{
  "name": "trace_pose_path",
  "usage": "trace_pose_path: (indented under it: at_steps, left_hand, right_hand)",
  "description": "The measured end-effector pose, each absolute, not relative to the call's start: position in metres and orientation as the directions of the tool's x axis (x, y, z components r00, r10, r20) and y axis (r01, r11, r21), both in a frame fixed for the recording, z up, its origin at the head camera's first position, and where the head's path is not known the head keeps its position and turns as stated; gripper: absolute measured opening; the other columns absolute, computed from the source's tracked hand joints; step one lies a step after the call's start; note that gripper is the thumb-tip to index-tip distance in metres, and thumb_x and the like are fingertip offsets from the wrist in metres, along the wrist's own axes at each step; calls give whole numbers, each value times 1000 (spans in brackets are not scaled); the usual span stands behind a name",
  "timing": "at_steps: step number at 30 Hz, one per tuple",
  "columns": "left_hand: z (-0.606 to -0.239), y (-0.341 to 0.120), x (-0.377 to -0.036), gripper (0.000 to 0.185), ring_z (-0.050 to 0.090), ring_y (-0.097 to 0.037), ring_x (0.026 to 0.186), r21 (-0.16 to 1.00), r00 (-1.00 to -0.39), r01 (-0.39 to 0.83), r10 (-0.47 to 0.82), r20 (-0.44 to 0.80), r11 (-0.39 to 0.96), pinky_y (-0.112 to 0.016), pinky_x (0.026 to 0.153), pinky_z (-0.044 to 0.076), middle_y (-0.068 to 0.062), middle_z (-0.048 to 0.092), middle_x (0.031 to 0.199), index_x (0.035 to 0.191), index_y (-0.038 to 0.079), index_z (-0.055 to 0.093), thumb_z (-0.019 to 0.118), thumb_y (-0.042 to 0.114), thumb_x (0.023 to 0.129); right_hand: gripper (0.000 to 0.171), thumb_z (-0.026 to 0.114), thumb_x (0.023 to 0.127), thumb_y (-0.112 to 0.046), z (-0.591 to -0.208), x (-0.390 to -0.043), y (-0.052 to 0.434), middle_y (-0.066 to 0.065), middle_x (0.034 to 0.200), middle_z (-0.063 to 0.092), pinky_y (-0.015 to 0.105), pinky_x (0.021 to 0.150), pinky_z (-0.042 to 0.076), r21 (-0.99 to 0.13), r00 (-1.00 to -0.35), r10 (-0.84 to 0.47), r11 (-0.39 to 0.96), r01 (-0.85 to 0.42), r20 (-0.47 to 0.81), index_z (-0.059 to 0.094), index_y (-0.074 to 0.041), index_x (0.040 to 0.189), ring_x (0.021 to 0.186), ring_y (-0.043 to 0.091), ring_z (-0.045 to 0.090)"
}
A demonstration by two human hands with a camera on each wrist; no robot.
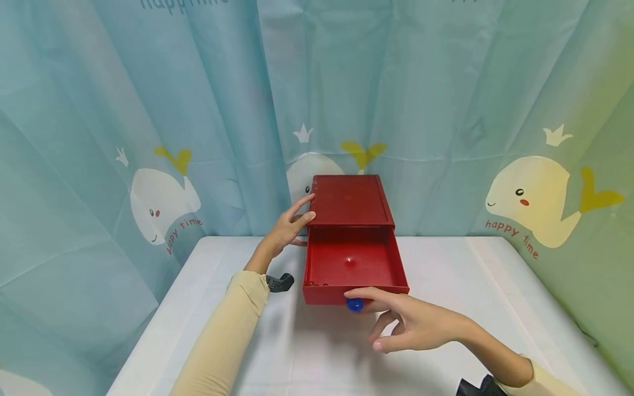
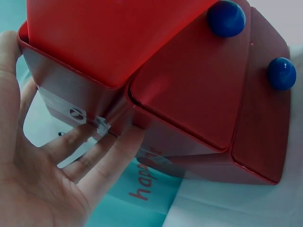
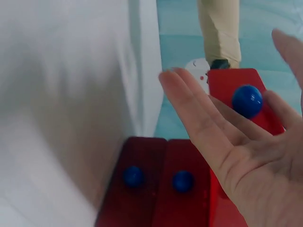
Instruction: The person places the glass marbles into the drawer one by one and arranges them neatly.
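Observation:
A dark red drawer cabinet (image 1: 346, 199) stands toward the back of the white table, its top drawer (image 1: 321, 295) pulled well out. My left hand (image 1: 286, 228) rests on the cabinet's left side, thumb and fingers spread along its edge and wall. In the left wrist view, fingertips touch the side wall. At the drawer front, my right hand (image 1: 416, 322) holds a round blue knob (image 1: 354, 305) between index and middle fingers. The right thumb and other fingers stand away from the knob. Small dark items (image 1: 317, 284) lie at the drawer's front left corner, too small to identify.
Two lower drawers with blue knobs (image 3: 134, 176) sit beneath the pulled-out one. A black strap-like piece (image 1: 280, 282) shows beside the left wrist. Behind the white table (image 1: 448, 275) hangs a blue-green curtain (image 1: 426, 110) printed with whales.

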State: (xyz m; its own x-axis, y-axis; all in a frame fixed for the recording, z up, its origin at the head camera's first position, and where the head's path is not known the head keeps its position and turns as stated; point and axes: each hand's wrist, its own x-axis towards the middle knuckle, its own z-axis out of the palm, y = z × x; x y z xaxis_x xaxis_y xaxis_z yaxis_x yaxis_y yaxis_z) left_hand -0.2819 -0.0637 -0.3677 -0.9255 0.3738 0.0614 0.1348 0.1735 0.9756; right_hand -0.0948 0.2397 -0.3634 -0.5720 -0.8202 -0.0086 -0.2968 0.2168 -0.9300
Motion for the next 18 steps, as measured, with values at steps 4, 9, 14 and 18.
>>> trace_pose_path:
  at_steps: [4,9,14,18]
  left_hand:
    - [-368,-63,-282,61,51,-36,136,975,-925,137,375,63,175,-58,85,59,-13,46,156,156,45,38,61,46,100]
    - [-367,-63,-282,60,51,-37,136,973,-926,140,372,64,181,-58,84,59,-13,46,155,156,46,38,61,46,100]
    - [-368,-64,-283,59,52,-36,136,974,-928,140,366,65,181,-58,84,59,-13,47,155,155,47,39,61,46,100]
    - [-369,-64,-283,60,52,-37,135,972,-927,144,369,68,183,-57,84,59,-13,47,155,156,46,38,61,47,100]
  right_hand:
    - [68,71,98,-14,-373,-94,233,12,134,56,38,80,62,-910,-605,-793,193,-367,76,37,-20,157,101,25,73]
    - [61,72,98,-21,-381,-92,224,3,111,68,37,77,63,-876,-653,-740,199,-440,160,45,-19,153,91,19,74]
    - [51,71,98,-18,-386,-92,217,5,115,71,40,68,64,-877,-688,-692,169,-449,219,52,-18,146,89,22,75]
    - [45,70,99,-12,-390,-92,214,7,118,71,42,63,63,-866,-691,-667,135,-481,280,56,-15,141,91,27,75]
